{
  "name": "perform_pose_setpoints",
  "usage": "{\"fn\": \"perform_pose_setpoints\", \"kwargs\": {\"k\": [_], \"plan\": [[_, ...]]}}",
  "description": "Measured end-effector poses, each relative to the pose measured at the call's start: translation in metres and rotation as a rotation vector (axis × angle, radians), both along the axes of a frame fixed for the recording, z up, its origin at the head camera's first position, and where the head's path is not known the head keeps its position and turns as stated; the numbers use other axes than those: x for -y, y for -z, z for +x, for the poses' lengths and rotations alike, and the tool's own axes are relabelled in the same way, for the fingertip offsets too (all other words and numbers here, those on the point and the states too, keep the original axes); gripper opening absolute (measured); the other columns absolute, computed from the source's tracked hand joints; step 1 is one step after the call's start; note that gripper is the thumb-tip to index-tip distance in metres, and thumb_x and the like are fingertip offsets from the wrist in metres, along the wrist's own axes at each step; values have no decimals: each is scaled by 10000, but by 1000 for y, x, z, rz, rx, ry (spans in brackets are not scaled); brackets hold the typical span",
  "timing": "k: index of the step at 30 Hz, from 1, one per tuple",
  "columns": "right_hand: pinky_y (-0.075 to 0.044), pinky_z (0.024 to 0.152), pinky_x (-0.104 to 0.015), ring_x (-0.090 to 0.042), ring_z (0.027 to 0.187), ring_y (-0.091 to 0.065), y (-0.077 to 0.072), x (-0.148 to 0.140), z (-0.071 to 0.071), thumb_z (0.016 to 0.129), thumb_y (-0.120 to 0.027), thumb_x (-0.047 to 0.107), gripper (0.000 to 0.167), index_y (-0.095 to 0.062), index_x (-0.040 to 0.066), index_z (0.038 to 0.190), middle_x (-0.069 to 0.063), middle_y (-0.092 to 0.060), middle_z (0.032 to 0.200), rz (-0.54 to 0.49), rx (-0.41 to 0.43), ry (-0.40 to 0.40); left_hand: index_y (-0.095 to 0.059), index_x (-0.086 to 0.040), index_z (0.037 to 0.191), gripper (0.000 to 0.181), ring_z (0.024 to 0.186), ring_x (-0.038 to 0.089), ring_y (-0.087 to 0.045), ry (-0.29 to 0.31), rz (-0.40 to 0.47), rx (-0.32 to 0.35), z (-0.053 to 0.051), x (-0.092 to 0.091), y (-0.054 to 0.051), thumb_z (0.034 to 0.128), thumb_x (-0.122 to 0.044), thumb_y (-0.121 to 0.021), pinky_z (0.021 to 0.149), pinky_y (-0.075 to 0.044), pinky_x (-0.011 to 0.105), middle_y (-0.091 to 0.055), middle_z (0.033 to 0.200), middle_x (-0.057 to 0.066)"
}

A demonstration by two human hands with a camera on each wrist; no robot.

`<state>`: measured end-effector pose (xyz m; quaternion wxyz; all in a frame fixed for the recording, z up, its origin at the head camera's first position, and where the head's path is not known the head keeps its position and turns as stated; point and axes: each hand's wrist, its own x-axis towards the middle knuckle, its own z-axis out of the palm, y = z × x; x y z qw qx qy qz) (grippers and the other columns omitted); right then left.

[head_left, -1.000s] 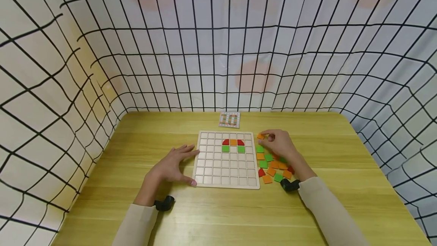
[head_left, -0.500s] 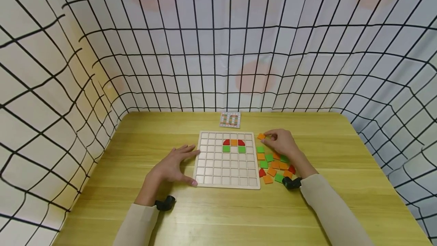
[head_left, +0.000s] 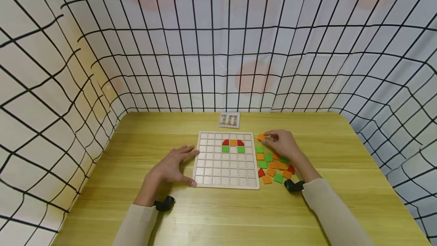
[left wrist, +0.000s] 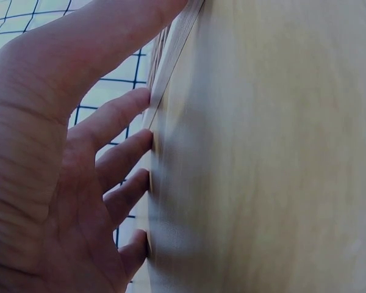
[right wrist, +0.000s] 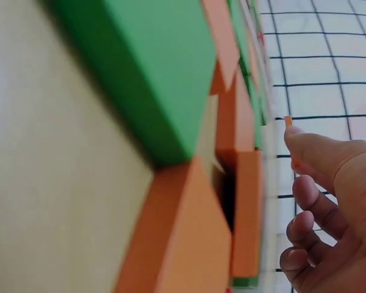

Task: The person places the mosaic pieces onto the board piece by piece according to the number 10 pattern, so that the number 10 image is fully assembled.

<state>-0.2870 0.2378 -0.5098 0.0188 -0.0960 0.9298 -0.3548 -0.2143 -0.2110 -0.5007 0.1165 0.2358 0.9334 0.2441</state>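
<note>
The person's left hand (head_left: 170, 166) lies spread at the left side of the pale wooden grid board (head_left: 208, 166), with thumb and fingertips at its edge. On the board, two red curved pieces (head_left: 226, 142) flank an orange square (head_left: 233, 142), and a green square (head_left: 225, 149) sits below each red piece. Beyond the board's right edge, the right hand (head_left: 281, 144) pinches an orange tile (head_left: 261, 137) between thumb and fingers. In the right wrist view that tile (right wrist: 288, 121) shows only as a sliver above the thumb; the other fingers are curled.
Loose green, orange and red tiles (head_left: 267, 179) lie right of the board, partly under the right forearm. A small patterned card (head_left: 229, 120) lies behind the board. Black grid-patterned white walls (head_left: 191, 67) enclose the table's back and sides.
The right hand has shifted slightly to the right, while the orange tile at its fingertips has barely moved. The left hand and the pieces on the board are unchanged.
</note>
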Motion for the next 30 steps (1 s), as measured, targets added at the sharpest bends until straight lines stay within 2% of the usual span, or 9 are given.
{"fn": "perform_pose_setpoints", "kwargs": {"k": [5,13,18,30], "plan": [[-433,632,-299,-218,756,-519,-8,0,13,970,-729,355,393,-732,101,1270,-55,-635,872,-47,1,3,-437,-292,1580,1139,1606,324,-166,2,2,1,1,0,-2,614,-671,-906,1285,-69,641,-273,1710,23],[-416,654,-312,-215,751,-489,-14,5,26,972,-734,326,364,-733,105,1262,-55,-626,910,-57,-17,-10,-437,-291,1580,1140,1605,331,-166,8,6,-4,0,0,0,615,-679,-902,1280,-70,652,-276,1709,29],[-398,621,-284,-191,721,-476,-11,16,30,960,-750,328,380,-739,86,1252,-44,-622,888,-55,-14,-31,-443,-294,1576,1142,1604,328,-172,9,6,-10,0,1,1,608,-690,-899,1281,-82,649,-281,1707,25],[-378,581,-237,-160,670,-476,-4,41,42,933,-785,289,278,-773,172,1185,11,-606,819,-95,13,-133,-442,-281,1578,1143,1604,335,-169,10,14,-12,0,1,1,611,-683,-901,1283,-82,644,-277,1709,34]]}}
